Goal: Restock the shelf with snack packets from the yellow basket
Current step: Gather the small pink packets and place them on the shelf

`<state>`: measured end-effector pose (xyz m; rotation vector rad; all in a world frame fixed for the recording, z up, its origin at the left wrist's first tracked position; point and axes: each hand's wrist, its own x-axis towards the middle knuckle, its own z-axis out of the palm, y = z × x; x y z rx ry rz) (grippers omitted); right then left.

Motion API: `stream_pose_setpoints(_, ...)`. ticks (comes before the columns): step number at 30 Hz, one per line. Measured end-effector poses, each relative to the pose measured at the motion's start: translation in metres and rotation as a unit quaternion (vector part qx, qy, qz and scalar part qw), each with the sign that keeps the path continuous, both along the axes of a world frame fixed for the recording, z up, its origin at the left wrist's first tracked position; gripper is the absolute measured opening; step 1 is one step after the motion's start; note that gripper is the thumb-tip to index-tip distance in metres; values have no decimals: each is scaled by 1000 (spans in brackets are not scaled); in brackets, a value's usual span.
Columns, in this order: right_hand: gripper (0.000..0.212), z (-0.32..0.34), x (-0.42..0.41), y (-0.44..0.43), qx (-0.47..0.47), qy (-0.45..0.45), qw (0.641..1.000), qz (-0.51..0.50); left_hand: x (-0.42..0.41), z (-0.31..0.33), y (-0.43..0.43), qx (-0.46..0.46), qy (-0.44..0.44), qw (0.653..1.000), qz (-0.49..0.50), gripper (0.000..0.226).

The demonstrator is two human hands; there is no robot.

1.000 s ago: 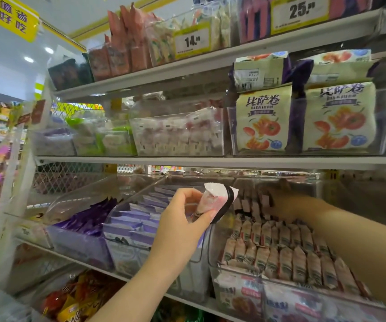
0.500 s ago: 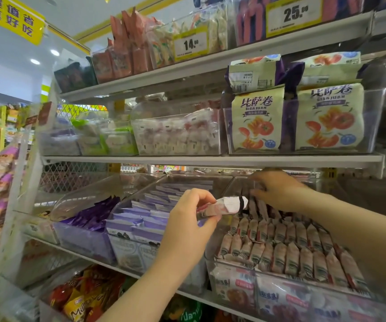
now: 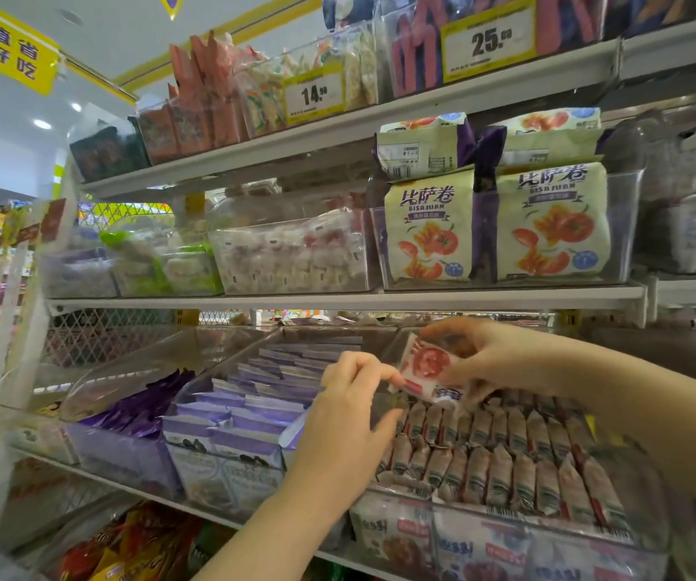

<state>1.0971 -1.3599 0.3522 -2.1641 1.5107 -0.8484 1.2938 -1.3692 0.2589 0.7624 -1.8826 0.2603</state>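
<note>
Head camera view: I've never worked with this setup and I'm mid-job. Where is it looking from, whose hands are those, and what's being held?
There is no machine here. A person wears one camera on the head, looking forward and down at the store shelves, and both hands are theirs. The right hand grips a small red-and-white snack packet above a clear bin filled with rows of small packets. The left hand has curled fingers at the packet's left corner; whether it actually pinches it is unclear. The next bin to the left holds purple packets.
</note>
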Motion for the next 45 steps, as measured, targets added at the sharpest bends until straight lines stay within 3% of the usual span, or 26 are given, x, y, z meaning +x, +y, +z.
stream_pose_setpoints(3,78,1,-16,-5,-91,208,967,-120,3,-2,-6,19,-20,999,23,24)
stream_pose_setpoints(5,80,-2,-26,-12,-90,260,947,-163,4,-4,-9,38,-42,997,42,18)
stream_pose_setpoints(7,62,-6,-34,-20,-91,288,936,-180,4,-7,-13,53,-62,995,59,19)
stream_pose_setpoints(10,8,-4,-43,-28,-156,308,916,-204,6,-11,-17,63,-77,993,69,20)
stream_pose_setpoints(13,23,0,-44,-35,-201,322,890,-252,8,-14,-19,59,-78,993,73,19)
stream_pose_setpoints(15,12,0,-41,-41,-217,334,870,-288,9,-15,-20,56,-78,993,74,20)
stream_pose_setpoints(19,56,-3,-41,-57,-173,384,833,-360,10,-15,-21,47,-89,992,73,19)
stream_pose_setpoints(21,56,-1,-44,-60,-128,373,850,-349,11,-16,-21,43,-93,992,71,19)
stream_pose_setpoints(24,30,2,-49,-68,-89,337,887,-303,12,-17,-22,37,-95,992,68,20)
stream_pose_setpoints(27,6,-1,-54,-75,-123,323,896,-277,13,-17,-21,24,-100,992,71,21)
stream_pose_setpoints(31,21,-4,-55,-80,-183,308,894,-270,11,-17,-21,9,-120,989,82,23)
stream_pose_setpoints(35,22,-5,-51,-86,-110,386,877,-263,13,-15,-22,6,-126,989,83,24)
stream_pose_setpoints(38,43,-5,-49,-89,-57,383,887,-252,16,-13,-23,2,-131,988,78,23)
stream_pose_setpoints(43,43,-9,-48,-101,-87,333,898,-276,20,-11,-25,-3,-130,989,72,21)
stream_pose_setpoints(45,53,-14,-41,-106,-105,344,887,-290,20,-12,-26,-7,-132,988,75,22)
